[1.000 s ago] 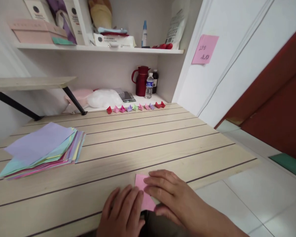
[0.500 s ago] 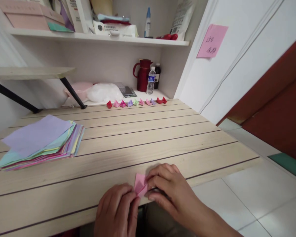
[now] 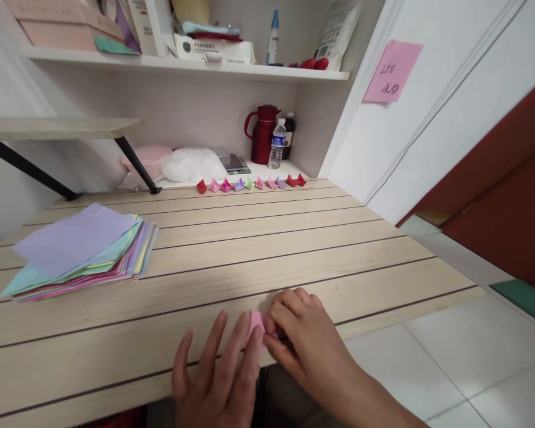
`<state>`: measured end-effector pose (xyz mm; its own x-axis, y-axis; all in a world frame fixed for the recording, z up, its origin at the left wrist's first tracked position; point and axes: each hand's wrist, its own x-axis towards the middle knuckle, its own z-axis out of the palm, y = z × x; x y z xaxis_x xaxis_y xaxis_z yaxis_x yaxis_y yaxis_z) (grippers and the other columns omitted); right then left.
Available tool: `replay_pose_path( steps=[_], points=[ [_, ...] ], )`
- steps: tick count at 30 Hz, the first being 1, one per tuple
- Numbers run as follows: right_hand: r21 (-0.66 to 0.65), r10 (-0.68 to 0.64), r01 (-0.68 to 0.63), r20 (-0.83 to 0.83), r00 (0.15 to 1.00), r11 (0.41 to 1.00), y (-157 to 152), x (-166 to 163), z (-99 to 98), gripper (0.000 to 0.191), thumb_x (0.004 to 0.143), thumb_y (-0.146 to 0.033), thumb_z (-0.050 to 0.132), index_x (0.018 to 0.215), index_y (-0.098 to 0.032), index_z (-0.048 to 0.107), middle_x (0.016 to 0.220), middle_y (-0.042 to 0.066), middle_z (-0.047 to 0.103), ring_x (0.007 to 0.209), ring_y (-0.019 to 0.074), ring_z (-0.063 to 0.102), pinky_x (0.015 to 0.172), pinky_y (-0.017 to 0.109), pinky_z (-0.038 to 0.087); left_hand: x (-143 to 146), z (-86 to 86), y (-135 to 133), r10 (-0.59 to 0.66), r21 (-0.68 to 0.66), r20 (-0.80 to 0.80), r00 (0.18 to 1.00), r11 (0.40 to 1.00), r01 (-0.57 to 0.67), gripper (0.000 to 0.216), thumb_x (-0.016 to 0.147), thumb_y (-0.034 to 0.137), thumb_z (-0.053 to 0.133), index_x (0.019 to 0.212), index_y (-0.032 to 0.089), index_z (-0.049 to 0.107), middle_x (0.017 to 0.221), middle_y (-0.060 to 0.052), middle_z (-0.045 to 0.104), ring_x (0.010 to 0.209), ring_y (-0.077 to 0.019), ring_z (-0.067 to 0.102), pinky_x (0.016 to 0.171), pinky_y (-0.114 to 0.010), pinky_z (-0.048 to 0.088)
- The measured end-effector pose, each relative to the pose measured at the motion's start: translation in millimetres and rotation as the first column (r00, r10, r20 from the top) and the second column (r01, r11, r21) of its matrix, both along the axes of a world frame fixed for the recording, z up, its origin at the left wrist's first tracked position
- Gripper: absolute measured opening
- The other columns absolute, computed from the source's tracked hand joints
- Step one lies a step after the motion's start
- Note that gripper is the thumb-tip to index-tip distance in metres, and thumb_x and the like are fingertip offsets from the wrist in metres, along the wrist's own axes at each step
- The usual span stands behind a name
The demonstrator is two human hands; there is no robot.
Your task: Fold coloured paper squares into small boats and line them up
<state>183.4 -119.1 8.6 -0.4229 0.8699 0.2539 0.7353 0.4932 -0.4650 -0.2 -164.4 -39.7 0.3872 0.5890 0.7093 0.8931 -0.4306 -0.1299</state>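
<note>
A small folded piece of pink paper point(image 3: 255, 321) lies on the table near its front edge, mostly covered by fingers. My left hand point(image 3: 218, 371) is open, its fingers spread, with the index fingertip on the paper's left part. On the other side my right hand point(image 3: 305, 333) is closed, thumb and fingers pinching the paper's right edge. The exact fold under my fingers is hidden.
A stack of coloured paper sheets point(image 3: 78, 244) lies at the left of the slatted table point(image 3: 232, 238). Several small folded paper pieces point(image 3: 249, 183) line the back edge. Behind them stand a red jug point(image 3: 263, 135) and a water bottle point(image 3: 277, 145). A black-legged raised shelf point(image 3: 62, 126) is at left.
My left hand has opened from a closed grip, spreading its fingers and laying the index finger over the pink paper. My right hand keeps pinching its right side. The view has shifted slightly.
</note>
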Motion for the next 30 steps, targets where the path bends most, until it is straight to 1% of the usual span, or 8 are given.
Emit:
replay_pose_path(
  steps=[5, 9, 11, 14, 18, 25, 28, 30],
  points=[
    [0.025, 0.034, -0.033, -0.022, 0.999, 0.999, -4, 9, -0.3, 0.004, 0.095, -0.022, 0.059, 0.092, -0.021, 0.061, 0.095, 0.005, 0.063, 0.088, 0.0228, 0.054, 0.079, 0.039, 0.042, -1, -2.9, -5, -0.031, -0.106, -0.117, 0.993, 0.994, 0.018, 0.043, 0.090, 0.011, 0.054, 0.132, 0.022, 0.058, 0.134, 0.000, 0.065, 0.115, -0.0227, 0.064, 0.122, -0.059, -0.002],
    [0.140, 0.134, -0.138, 0.032, 0.990, 0.980, -17, 26, -9.6, 0.035, 0.098, -0.020, 0.053, 0.133, -0.021, 0.052, 0.126, 0.010, 0.061, 0.111, 0.0247, 0.054, 0.093, 0.042, 0.044, 0, -4.9, -6, -0.023, -0.149, -0.027, 0.999, 0.989, 0.019, 0.050, 0.089, 0.006, 0.044, 0.133, 0.026, 0.057, 0.136, 0.002, 0.063, 0.118, -0.0205, 0.062, 0.123, -0.055, -0.002],
    [0.202, 0.168, -0.190, 0.121, 0.978, 0.961, -23, 30, -16.5, 0.047, 0.096, -0.024, 0.057, 0.141, -0.019, 0.046, 0.135, 0.012, 0.057, 0.119, 0.0275, 0.051, 0.097, 0.044, 0.043, 1, -6.0, -6, -0.017, -0.155, 0.027, 0.999, 0.988, 0.021, 0.050, 0.089, 0.008, 0.042, 0.132, 0.027, 0.058, 0.135, 0.003, 0.063, 0.118, -0.0195, 0.062, 0.123, -0.051, -0.001],
    [0.311, 0.173, -0.218, 0.167, 0.971, 0.925, -29, 30, -25.4, 0.048, 0.092, -0.019, 0.058, 0.139, -0.016, 0.050, 0.136, 0.014, 0.056, 0.124, 0.0296, 0.049, 0.101, 0.047, 0.040, -3, -7.4, -4, -0.052, -0.101, 0.012, 0.999, 0.994, 0.053, 0.043, 0.090, 0.015, 0.050, 0.129, 0.025, 0.062, 0.134, 0.004, 0.064, 0.118, -0.0191, 0.061, 0.124, -0.044, 0.005],
    [0.412, 0.158, -0.161, 0.042, 0.987, 0.897, -32, 23, -28.9, 0.038, 0.090, -0.008, 0.053, 0.125, -0.018, 0.061, 0.123, 0.011, 0.064, 0.120, 0.0272, 0.051, 0.103, 0.046, 0.037, -15, -5.3, -1, -0.183, -0.071, -0.051, 0.982, 0.981, 0.179, 0.042, 0.084, 0.016, 0.058, 0.125, 0.022, 0.064, 0.129, 0.003, 0.069, 0.113, -0.0170, 0.063, 0.121, -0.033, 0.013],
    [0.184, 0.195, -0.153, -0.235, 0.952, 0.971, -29, 23, -14.7, 0.023, 0.095, -0.012, 0.056, 0.113, -0.023, 0.064, 0.094, 0.003, 0.070, 0.086, 0.0184, 0.061, 0.078, 0.033, 0.044, -24, 19.1, -1, -0.280, -0.294, 0.355, 0.892, 0.872, 0.391, 0.033, 0.083, 0.016, 0.066, 0.112, 0.031, 0.066, 0.101, 0.009, 0.077, 0.088, -0.0093, 0.070, 0.111, -0.024, 0.027],
    [0.037, 0.125, -0.121, -0.428, 0.895, 0.992, -27, 21, -2.1, 0.007, 0.094, -0.022, 0.062, 0.096, -0.024, 0.069, 0.079, 0.000, 0.069, 0.076, 0.0159, 0.061, 0.073, 0.029, 0.044, -17, 32.8, -1, -0.084, -0.407, 0.632, 0.771, 0.810, 0.422, 0.018, 0.084, 0.026, 0.068, 0.100, 0.034, 0.071, 0.095, 0.008, 0.077, 0.087, -0.0119, 0.071, 0.101, -0.024, 0.039],
    [-0.114, 0.042, -0.121, -0.531, 0.846, 0.986, -26, 18, 7.6, 0.010, 0.093, -0.028, 0.064, 0.086, -0.022, 0.070, 0.076, 0.001, 0.069, 0.075, 0.0157, 0.063, 0.070, 0.026, 0.045, -8, 41.0, -1, 0.173, -0.481, 0.804, 0.570, 0.753, 0.450, 0.012, 0.084, 0.039, 0.067, 0.088, 0.031, 0.074, 0.091, 0.002, 0.077, 0.087, -0.0170, 0.071, 0.090, -0.026, 0.047]
  ],
)
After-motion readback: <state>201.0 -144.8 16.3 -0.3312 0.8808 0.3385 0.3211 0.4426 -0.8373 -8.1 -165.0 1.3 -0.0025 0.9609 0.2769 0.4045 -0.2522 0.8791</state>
